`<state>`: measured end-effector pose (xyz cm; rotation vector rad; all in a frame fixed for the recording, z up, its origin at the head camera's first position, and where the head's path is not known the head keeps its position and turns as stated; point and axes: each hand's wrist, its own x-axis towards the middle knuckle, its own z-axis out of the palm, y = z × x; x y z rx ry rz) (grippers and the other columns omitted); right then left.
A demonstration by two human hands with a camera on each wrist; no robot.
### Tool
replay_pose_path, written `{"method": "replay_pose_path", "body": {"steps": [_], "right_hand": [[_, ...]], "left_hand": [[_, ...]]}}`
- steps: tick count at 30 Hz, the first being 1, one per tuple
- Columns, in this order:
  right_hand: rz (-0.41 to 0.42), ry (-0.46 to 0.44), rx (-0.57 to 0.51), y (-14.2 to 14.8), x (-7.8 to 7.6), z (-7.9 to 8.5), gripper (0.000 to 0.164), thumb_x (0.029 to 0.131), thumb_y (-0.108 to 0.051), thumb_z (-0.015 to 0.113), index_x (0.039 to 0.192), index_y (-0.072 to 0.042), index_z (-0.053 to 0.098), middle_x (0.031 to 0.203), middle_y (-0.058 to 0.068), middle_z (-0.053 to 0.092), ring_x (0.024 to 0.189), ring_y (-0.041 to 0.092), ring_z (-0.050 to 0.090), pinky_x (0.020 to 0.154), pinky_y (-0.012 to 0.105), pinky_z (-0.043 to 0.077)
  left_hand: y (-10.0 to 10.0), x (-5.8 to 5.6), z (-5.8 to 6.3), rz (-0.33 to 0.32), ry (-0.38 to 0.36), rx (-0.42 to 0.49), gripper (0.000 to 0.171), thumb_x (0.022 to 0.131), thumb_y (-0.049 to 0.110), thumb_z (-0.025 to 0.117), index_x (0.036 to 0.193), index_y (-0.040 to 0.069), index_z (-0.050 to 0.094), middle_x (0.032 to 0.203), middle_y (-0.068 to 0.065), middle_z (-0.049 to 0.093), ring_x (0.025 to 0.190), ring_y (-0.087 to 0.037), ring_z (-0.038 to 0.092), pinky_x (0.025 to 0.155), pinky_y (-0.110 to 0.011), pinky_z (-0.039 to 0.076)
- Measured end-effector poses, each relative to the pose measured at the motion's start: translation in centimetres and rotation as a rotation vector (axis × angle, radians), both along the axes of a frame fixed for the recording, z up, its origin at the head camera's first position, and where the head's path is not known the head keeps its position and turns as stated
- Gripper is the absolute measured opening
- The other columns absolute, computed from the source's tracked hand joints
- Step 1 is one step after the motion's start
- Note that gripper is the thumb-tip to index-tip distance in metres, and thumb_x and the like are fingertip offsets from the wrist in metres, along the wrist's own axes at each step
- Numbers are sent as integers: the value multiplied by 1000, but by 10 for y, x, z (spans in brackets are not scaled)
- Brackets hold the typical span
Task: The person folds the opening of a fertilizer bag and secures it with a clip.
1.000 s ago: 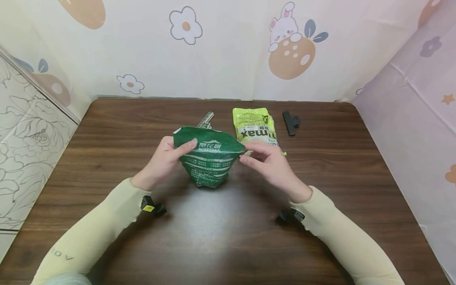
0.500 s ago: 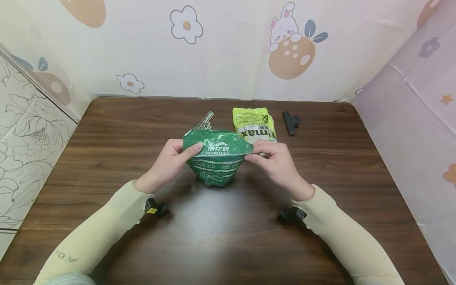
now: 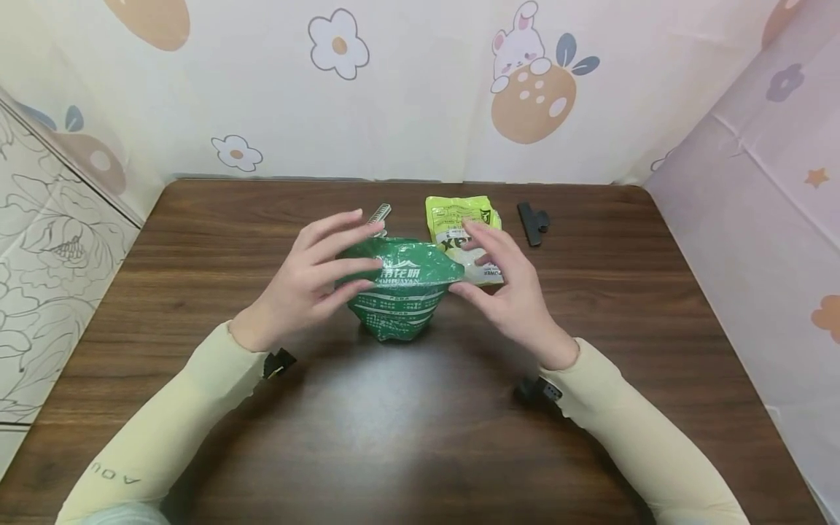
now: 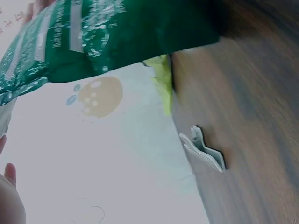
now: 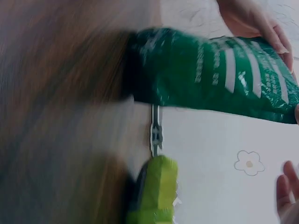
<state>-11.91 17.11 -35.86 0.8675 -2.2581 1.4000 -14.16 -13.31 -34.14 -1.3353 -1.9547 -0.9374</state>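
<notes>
A green printed bag (image 3: 400,310) stands upright on the table between the two hands, its top edge folded toward the front. My left hand (image 3: 308,277) has its fingers spread across the bag's left upper part. On the other side, my right hand (image 3: 515,292) has its thumb right at the bag's right corner, while its fingers are raised and apart. Neither hand grips the bag. In the right wrist view, the left fingers lie along the far side of the bag (image 5: 201,70).
Behind the bag lies a pale, green-marked clip (image 3: 380,214), partly hidden. A yellow-green packet (image 3: 459,211) rests behind the right hand, and a black bag clip (image 3: 531,224) is to its right. A patterned cloth (image 3: 407,131) hangs along the table's back edge.
Both hands first pinch the folded top and shift the bag slightly right. Now both have let go and spread their fingers, the left moving forward over the bag.
</notes>
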Motion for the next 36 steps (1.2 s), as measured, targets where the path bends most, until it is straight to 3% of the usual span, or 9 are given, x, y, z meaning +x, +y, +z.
{"method": "replay_pose_path", "body": {"steps": [2, 5, 9, 17, 25, 30, 36], "right_hand": [[9, 151, 86, -1, -1, 1, 77, 72, 4, 87, 141, -3, 54, 146, 8, 52, 125, 27, 53, 102, 36, 43], [74, 321, 153, -3, -2, 1, 66, 73, 2, 86, 133, 3, 60, 141, 14, 56, 128, 34, 50, 108, 45, 38], [125, 395, 156, -5, -3, 0, 53, 74, 1, 85, 124, 2, 68, 133, 14, 62, 125, 35, 52, 104, 44, 41], [135, 422, 134, -7, -5, 1, 43, 73, 1, 85, 115, 0, 74, 127, 12, 66, 121, 36, 55, 100, 43, 44], [174, 414, 156, -10, -5, 5, 33, 80, -2, 81, 113, 0, 74, 122, 13, 68, 118, 31, 60, 102, 41, 44], [175, 370, 126, -10, -5, 2, 33, 78, 0, 82, 110, 0, 75, 117, 12, 71, 113, 31, 63, 100, 39, 45], [177, 279, 68, -10, -3, -2, 34, 75, 4, 83, 109, 1, 75, 115, 11, 72, 110, 30, 65, 99, 38, 46]], "left_hand": [[-2, 0, -2, -10, -1, -54, 27, 100, 29, 63, 113, 9, 75, 136, -11, 60, 135, -36, 45, 106, -52, 31], [-4, 1, -6, -7, -11, -118, 31, 97, 28, 67, 121, 8, 72, 135, -7, 62, 135, -31, 47, 107, -52, 29], [-7, 2, -10, 0, -5, -152, 36, 93, 25, 73, 124, 7, 70, 133, -6, 63, 133, -28, 50, 109, -52, 29], [-11, 1, -11, -2, 26, -180, 40, 89, 20, 77, 126, 7, 70, 129, -5, 66, 125, -24, 57, 106, -46, 34], [-11, 1, -13, -21, -24, -170, 38, 89, 18, 77, 125, 6, 70, 125, -5, 68, 121, -23, 60, 108, -45, 34], [-10, 0, -15, -49, -46, -150, 34, 93, 19, 73, 124, 5, 70, 123, -6, 69, 117, -24, 62, 106, -44, 36], [-9, 2, -16, -67, -92, -142, 34, 92, 16, 73, 123, 3, 70, 122, -7, 69, 111, -21, 65, 97, -38, 49]]}}
